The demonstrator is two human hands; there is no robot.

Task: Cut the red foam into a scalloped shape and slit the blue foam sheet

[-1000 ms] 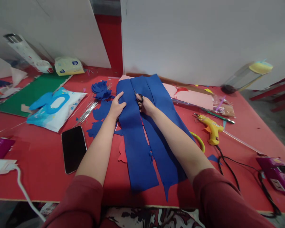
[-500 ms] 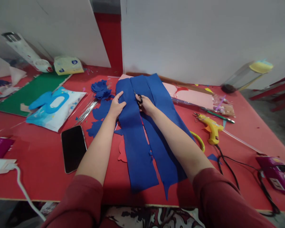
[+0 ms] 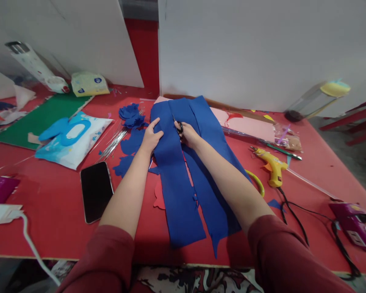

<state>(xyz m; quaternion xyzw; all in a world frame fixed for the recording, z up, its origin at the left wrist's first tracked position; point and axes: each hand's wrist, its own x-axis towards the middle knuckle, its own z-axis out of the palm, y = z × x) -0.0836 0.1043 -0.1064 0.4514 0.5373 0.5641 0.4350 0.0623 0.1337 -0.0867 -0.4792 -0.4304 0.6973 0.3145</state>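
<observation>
A blue felt-like sheet (image 3: 183, 219), slit lengthwise into strips, lies on the red table in front of me. My right hand (image 3: 187, 134) is closed round the black handles of a pair of scissors (image 3: 180, 128). Their blades point away from me along a slit in the sheet, partly hidden by the fabric. At the sheet's left edge, my left hand (image 3: 152, 137) grips it, thumb and one finger spread on top; the remaining fingers are hidden. Left of that hand are blue cut petal pieces (image 3: 131, 141) and a blue fabric flower (image 3: 131, 115).
On the left lie a phone (image 3: 96, 192), a wet-wipe pack (image 3: 75, 138), thin wires (image 3: 114, 143) and a green board (image 3: 45, 122). To the right, a yellow glue gun (image 3: 273, 166) trails a black cord towards a purple box (image 3: 354, 226). White panels (image 3: 256, 53) stand behind.
The whole view has shifted slightly, carrying the scene a little to the right. Both hands keep nearly the same place on the sheet, and the scissors stay at the slit.
</observation>
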